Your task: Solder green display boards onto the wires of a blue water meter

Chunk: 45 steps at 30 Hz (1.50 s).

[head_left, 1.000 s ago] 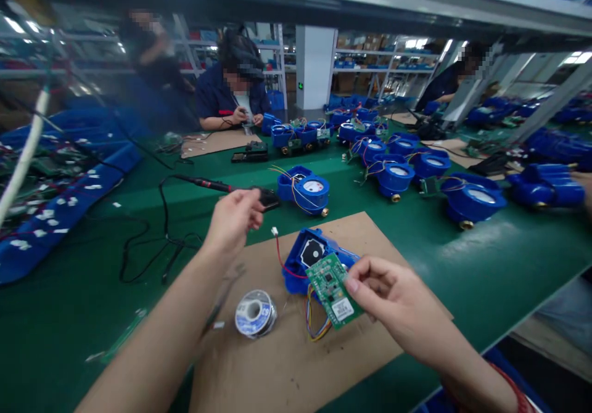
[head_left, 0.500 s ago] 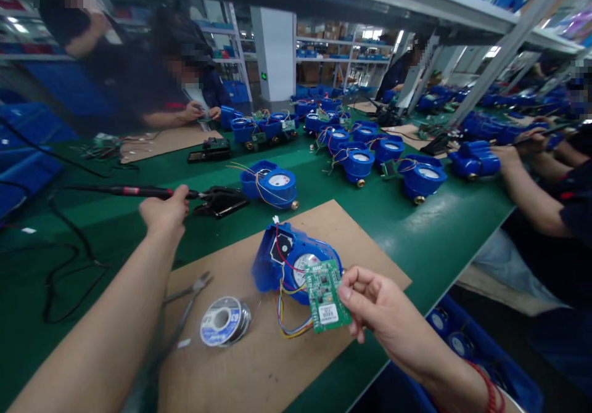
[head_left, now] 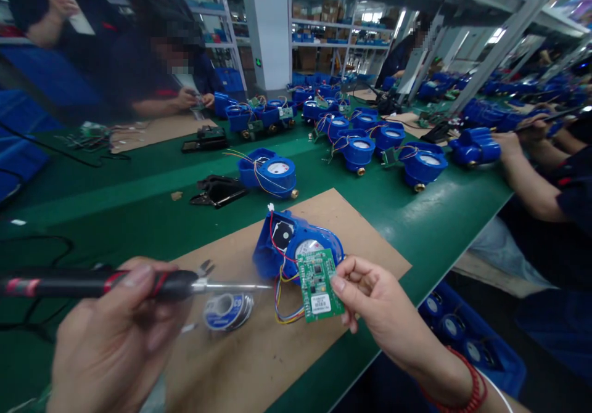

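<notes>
My left hand [head_left: 115, 333] is closed round the black and red handle of a soldering iron [head_left: 161, 283], whose metal tip points right toward the wires of a blue water meter [head_left: 263, 249]. Between the thumb and fingers of my right hand [head_left: 370, 296] is a green circuit board [head_left: 319, 283] with a white label. It is held in front of the meter's dial, and coloured wires run from it to the meter. A solder spool [head_left: 226, 311] lies below the iron's tip. Pliers [head_left: 206, 269] are partly hidden behind the iron.
Under the meter lies a brown board [head_left: 370, 240] on the green table. A black iron stand [head_left: 217, 191] and another blue meter [head_left: 272, 172] sit beyond it. Several more meters [head_left: 358, 148] stand farther back. Co-workers are across and at right; a blue crate [head_left: 504, 363] holds meters below.
My left hand has brought the soldering iron from beside its stand down and nearer, swinging its tip toward the circuit board. The board in my right hand has shifted slightly left and up.
</notes>
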{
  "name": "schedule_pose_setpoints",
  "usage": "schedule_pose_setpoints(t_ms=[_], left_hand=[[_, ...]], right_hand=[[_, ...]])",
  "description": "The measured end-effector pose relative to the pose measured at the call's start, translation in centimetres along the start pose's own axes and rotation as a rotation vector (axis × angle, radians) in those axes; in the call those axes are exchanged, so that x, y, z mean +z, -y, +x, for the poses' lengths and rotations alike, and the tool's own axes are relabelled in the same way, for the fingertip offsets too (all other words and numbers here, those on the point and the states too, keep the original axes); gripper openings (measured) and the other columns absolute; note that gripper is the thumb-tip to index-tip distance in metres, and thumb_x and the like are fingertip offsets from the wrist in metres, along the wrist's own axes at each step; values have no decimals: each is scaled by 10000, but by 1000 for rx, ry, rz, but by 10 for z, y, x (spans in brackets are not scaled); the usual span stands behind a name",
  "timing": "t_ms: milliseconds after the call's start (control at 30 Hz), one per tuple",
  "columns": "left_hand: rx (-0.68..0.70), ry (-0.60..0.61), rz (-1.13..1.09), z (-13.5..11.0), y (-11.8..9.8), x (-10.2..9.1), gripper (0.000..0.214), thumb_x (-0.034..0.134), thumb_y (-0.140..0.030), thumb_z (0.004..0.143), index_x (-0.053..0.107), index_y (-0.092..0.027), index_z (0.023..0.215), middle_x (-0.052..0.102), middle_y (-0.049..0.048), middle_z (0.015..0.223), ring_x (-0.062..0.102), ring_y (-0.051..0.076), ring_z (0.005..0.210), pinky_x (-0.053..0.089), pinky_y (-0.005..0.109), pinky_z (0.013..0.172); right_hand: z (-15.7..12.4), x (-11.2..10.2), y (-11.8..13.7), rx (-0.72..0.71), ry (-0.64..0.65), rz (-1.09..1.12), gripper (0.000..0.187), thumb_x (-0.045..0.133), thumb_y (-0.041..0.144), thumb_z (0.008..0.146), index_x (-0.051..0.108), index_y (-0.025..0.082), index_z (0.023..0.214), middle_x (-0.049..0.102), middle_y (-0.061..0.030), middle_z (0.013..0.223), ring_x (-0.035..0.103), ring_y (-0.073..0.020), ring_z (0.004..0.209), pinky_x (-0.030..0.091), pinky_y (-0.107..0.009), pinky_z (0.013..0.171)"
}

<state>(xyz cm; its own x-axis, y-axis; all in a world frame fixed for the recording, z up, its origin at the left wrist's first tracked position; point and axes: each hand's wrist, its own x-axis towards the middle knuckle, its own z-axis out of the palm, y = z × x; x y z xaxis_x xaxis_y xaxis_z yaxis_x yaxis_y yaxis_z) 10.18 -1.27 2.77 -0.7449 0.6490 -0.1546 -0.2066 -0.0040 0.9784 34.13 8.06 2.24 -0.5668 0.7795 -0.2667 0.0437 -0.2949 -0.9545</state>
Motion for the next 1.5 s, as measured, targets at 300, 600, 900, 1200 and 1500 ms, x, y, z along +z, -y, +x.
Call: schedule_pose_setpoints(t_ms=[300,600,900,1200,1500], left_hand=[[-139,41,-11,-21,11,18,346,769,-426,531,578,-183,688,427,-15,443,323,69,355,210,109,265],[-176,52,20,-21,13,18,407,779,-470,513,565,-184,707,407,-35,442,324,63,354,220,105,273],[-179,49,15,-19,17,18,437,785,-473,498,569,-167,723,396,-40,435,318,62,347,209,106,270],[-158,50,-59,-18,13,16,375,754,-466,567,562,-182,719,415,-45,464,307,43,365,251,86,287],[-85,70,-102,-8,14,11,276,690,-416,669,561,-176,714,381,-45,465,262,34,373,261,87,306]], right_hand=[[-3,5,-3,-11,-22,33,291,609,423,768,475,166,788,483,52,568,475,-48,434,387,-142,396],[-2,4,-5,-11,-18,61,271,608,397,781,472,163,801,482,59,562,477,-41,433,381,-128,401],[-2,4,-5,-21,-7,59,270,600,401,787,465,167,794,480,60,548,476,-45,437,378,-130,406],[-3,5,-4,-5,-27,56,280,610,405,773,469,164,788,481,56,572,474,-42,432,370,-132,391],[-2,3,-10,-36,13,111,244,598,365,810,481,151,816,483,59,556,478,-30,443,387,-111,418]])
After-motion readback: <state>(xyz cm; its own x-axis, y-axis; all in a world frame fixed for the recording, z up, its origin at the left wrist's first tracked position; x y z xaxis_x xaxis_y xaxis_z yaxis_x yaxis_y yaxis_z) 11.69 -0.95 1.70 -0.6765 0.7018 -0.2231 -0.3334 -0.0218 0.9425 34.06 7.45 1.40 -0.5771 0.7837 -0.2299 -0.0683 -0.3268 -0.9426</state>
